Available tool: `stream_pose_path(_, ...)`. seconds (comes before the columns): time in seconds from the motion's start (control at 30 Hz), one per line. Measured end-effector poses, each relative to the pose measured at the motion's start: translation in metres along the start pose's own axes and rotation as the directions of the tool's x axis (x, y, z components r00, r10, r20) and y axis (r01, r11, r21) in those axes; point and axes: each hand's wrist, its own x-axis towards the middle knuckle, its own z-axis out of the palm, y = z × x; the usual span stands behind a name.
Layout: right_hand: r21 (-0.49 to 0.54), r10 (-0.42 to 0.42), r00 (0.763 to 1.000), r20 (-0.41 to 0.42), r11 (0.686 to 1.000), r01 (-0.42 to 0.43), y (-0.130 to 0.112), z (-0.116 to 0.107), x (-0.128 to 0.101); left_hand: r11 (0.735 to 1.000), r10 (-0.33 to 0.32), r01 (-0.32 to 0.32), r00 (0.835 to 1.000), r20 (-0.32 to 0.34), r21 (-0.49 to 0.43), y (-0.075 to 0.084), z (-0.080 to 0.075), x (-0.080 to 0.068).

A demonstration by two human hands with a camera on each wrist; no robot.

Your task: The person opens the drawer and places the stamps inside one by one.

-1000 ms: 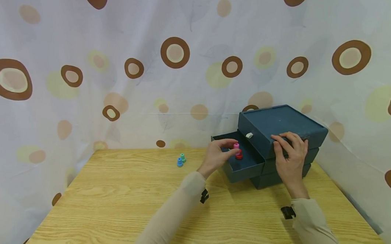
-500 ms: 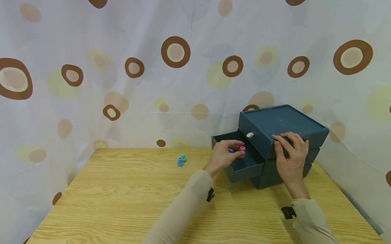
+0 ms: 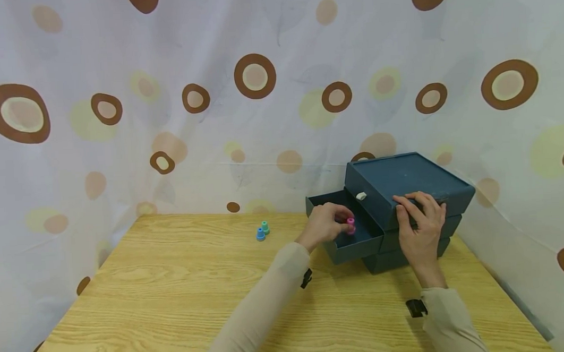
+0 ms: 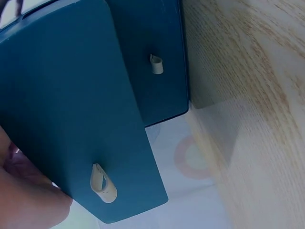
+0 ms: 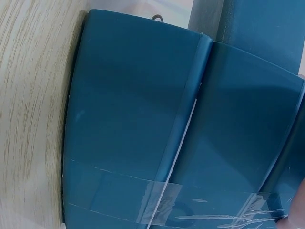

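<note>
In the head view my left hand [image 3: 324, 226] reaches into the pulled-out drawer [image 3: 353, 250]. Its thumb and index finger pinch a small pink cone-shaped piece [image 3: 350, 223] with a flared base. Whether that piece touches the drawer floor or another piece is hidden. The left wrist view shows the drawer's front [image 4: 71, 109] with a pale loop handle [image 4: 104, 183], and part of the hand at lower left. My right hand [image 3: 420, 230] rests on the near upper edge of the dark blue drawer unit [image 3: 408, 174], fingers over the top and thumb at the corner.
A blue cone-shaped piece [image 3: 260, 234] and a green one [image 3: 265, 228] stand together on the wooden table [image 3: 173, 288], left of the drawer. Clear tape [image 5: 200, 202] runs across the unit's side. A patterned curtain [image 3: 260, 129] hangs behind the table.
My left hand has moved slightly right and lower into the drawer with the pink piece. Red and blue pieces glimpsed there earlier are now hidden. The right hand stays put.
</note>
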Motion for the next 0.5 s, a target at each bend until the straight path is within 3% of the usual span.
stream_pose_path(0.23,0.002,-0.01,1.0,-0.005,1.0,0.01,0.0014,0.001,-0.001,0.998,-0.011,0.006,0.997,0.072,0.061,0.0022,-0.0034,0.0015)
stream_pose_path(0.5,-0.011,-0.003,1.0,0.007,1.0,0.003,-0.0002,0.0002,-0.0009,0.999,-0.033,0.029,0.994,0.106,0.041,0.0045,-0.0064,0.0049)
